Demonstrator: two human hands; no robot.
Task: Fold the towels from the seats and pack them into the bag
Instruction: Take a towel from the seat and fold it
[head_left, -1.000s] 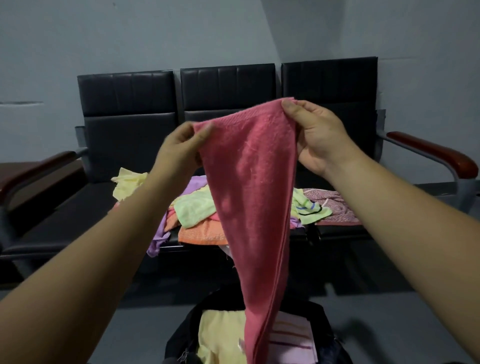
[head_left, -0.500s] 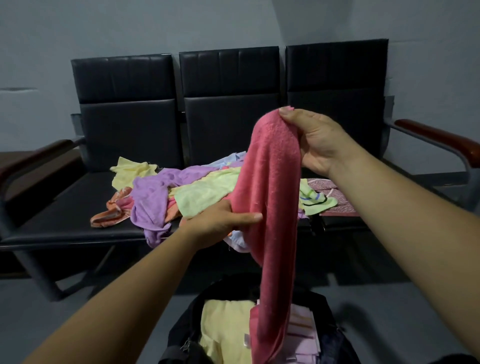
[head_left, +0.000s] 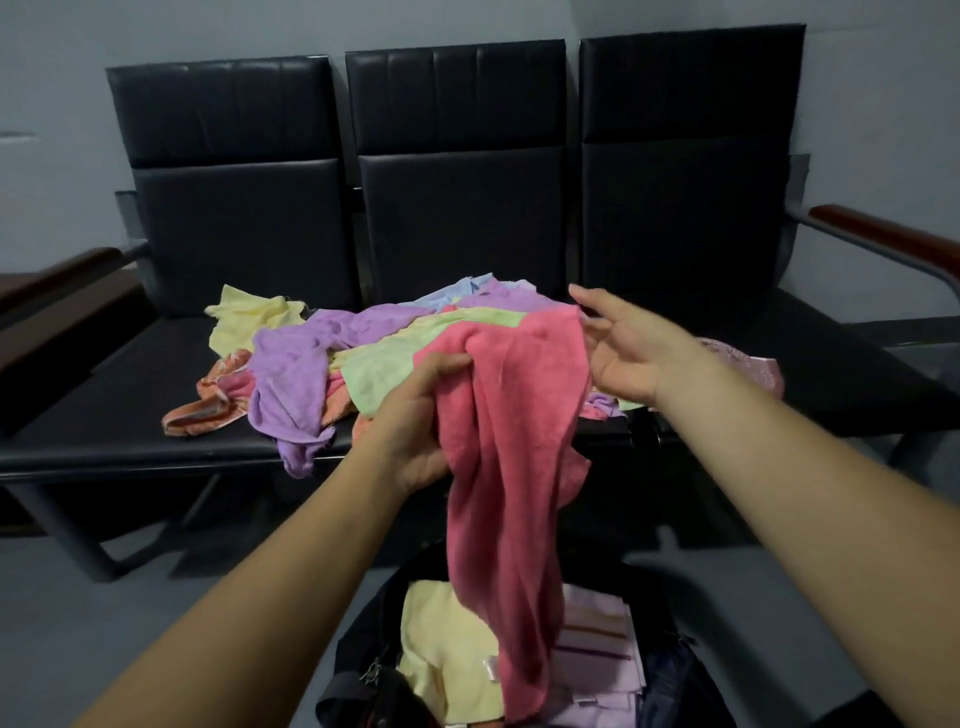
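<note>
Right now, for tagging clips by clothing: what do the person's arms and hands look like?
Both arms are bare: no sleeve shows on the left forearm or right forearm. The left hand and right hand wear no gloves, and no watch, bracelet or ring shows on wrists or fingers.

Towel pile (head_left: 311, 364) on seats (head_left: 130, 426); bag (head_left: 358, 670) in frt.

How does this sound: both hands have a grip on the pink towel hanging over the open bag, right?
Not quite. Only the left hand has a grip on the pink towel; the right hand is open beside its top edge, fingers straight. The towel does hang over the open bag, as the head view shows.
</note>
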